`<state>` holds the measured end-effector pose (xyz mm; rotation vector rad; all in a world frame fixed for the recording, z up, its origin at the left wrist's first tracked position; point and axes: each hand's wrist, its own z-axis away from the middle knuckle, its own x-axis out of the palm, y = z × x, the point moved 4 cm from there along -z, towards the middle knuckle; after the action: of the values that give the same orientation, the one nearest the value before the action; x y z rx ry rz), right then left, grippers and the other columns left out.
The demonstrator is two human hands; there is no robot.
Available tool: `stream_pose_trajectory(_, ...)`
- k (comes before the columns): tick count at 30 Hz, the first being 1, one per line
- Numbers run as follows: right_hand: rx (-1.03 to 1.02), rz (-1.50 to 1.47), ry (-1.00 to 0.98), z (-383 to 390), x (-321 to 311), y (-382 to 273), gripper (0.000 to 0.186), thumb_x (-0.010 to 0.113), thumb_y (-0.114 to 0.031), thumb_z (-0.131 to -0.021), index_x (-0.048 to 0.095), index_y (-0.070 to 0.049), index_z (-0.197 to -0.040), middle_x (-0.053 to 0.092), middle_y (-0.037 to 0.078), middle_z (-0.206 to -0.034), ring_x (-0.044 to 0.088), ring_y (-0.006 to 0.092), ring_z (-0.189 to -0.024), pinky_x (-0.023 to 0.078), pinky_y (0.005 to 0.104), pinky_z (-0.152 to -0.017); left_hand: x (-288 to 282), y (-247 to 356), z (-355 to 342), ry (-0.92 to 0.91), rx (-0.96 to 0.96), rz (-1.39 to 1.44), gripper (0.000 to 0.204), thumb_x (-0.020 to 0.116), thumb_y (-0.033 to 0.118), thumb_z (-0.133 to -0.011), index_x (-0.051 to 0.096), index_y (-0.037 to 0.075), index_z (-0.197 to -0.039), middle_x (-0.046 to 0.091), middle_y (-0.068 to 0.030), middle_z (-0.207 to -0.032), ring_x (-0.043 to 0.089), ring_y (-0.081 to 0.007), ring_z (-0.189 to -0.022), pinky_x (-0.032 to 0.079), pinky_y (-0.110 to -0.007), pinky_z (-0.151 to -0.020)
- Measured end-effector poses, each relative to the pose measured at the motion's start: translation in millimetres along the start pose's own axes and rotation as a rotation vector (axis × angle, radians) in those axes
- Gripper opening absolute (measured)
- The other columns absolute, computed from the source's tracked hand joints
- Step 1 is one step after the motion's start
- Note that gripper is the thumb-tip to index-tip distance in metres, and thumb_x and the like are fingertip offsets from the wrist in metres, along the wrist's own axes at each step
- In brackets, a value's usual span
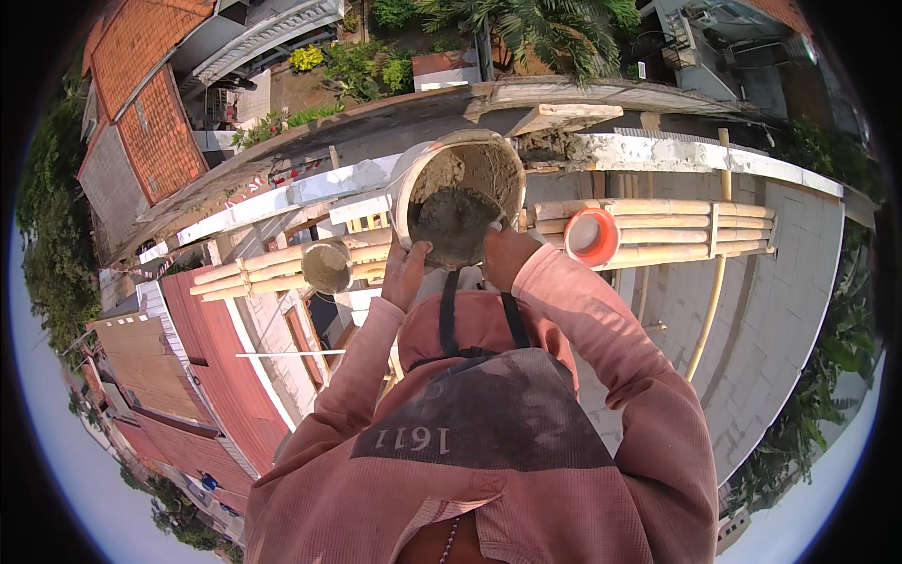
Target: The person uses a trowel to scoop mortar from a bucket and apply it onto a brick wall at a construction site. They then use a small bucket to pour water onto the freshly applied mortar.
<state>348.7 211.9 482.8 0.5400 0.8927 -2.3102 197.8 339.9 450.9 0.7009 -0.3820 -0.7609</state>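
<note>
1. Far L: bamboo poles [272,258] carry a sm. pail [327,267], its inside coated grey.
2. Next rt.: my L hand [405,273] is part-closed, thumb over the near-L rim of the lg. bucket [401,202], gripping it.
3. Ctr.: the lg. bucket is tipped w/ its mouth toward me, btwn. my hands. Wet mortar [456,224] fills the lower part; residue lines the wall.
4. My R hand [508,254] is curled almost to a fist at the near-rt. rim; can't tell if it has the rim or a tool.
5. Rt.: orange pail [592,237] on the poles, approx. level w/ my R hand.
6. Progress (est.): mortar is wet, apparently mixed; bucket not yet emptied, so its contents remain to be used. Total qty. left: can't tell.
</note>
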Motion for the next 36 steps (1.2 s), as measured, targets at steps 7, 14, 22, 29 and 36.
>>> stream_pose_trajectory(7,0.169,-0.041,0.253,60,-13,-25,0.024,0.062,-0.015,-0.079,0.063,0.002,-0.096,0.066,0.023,-0.091,0.069,0.0412,-0.082,0.057,0.0473,-0.072,-10,-14,10,0.029,-0.029,0.042,0.032,0.054,0.022,-0.092,0.048,0.002,-0.117,0.056,-0.0079,-0.108,0.058,-0.0193,-0.104,0.055,-0.035,-0.086)
stream_pose_trajectory(14,-0.074,-0.052,0.288,47,7,0,0.024,0.057,-0.021,-0.086,0.065,0.001,-0.092,0.068,0.017,-0.087,0.068,0.0370,-0.084,0.056,0.0468,-0.070,-7,-10,10,0.057,-0.039,0.057,0.035,0.056,0.022,-0.091,0.047,0.004,-0.119,0.055,-0.0083,-0.109,0.058,-0.0200,-0.104,0.055,-0.037,-0.089)
stream_pose_trajectory(22,-0.402,0.364,-0.020,35,-9,1,0.021,0.051,-0.015,-0.089,0.060,0.004,-0.090,0.062,0.015,-0.063,0.068,0.0317,-0.062,0.057,0.0402,-0.058,3,3,10,0.008,0.082,0.013,0.037,0.056,0.020,-0.091,0.045,0.000,-0.121,0.056,-0.0090,-0.110,0.059,-0.0199,-0.103,0.056,-0.036,-0.087)
stream_pose_trajectory(29,-0.053,-0.223,0.080,46,-11,-7,0.021,0.050,-0.015,-0.089,0.059,-0.002,-0.102,0.063,0.016,-0.071,0.068,0.0305,-0.062,0.056,0.0423,-0.055,-6,0,3,-0.151,0.046,-0.160,0.040,0.055,0.017,-0.093,0.044,-0.002,-0.125,0.057,-0.0122,-0.113,0.060,-0.0218,-0.105,0.057,-0.036,-0.087)
stream_pose_trajectory(36,0.224,-0.030,0.541,60,-10,5,0.044,0.055,-0.017,-0.087,0.049,-0.004,-0.129,0.055,0.020,-0.112,0.067,0.0374,-0.072,0.056,0.0475,-0.062,-21,-9,-4,-0.146,0.011,-0.206,0.029,0.051,0.019,-0.096,0.053,-0.002,-0.116,0.056,-0.0151,-0.114,0.060,-0.0245,-0.108,0.058,-0.037,-0.087)
